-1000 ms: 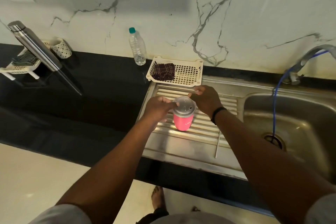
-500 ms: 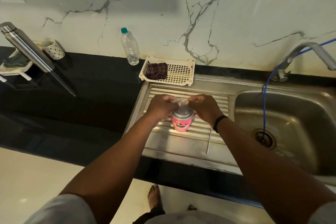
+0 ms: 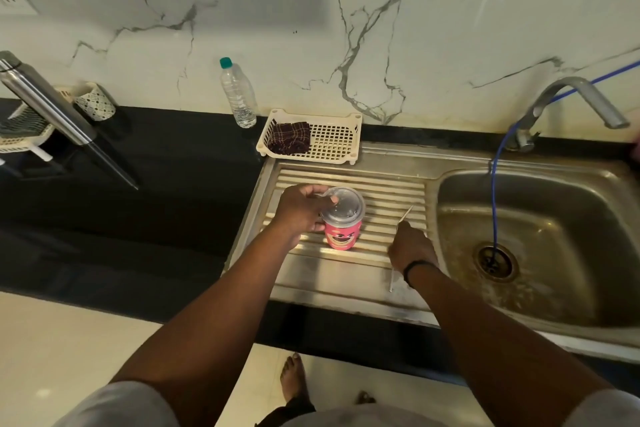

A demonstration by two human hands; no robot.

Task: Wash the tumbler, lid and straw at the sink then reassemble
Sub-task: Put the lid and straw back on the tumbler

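Fingers (image 3: 320,198) of the left hand (image 3: 299,213) curl round the lid (image 3: 344,206) and rim of the pink tumbler (image 3: 341,236), upright on the drainboard (image 3: 381,184). Right hand (image 3: 410,246) pinches the thin straw (image 3: 403,215) lying just beside it. Straw looks light, stiff and likely slippery when wet; best held near its middle. Sink basin (image 3: 554,204) lies right.
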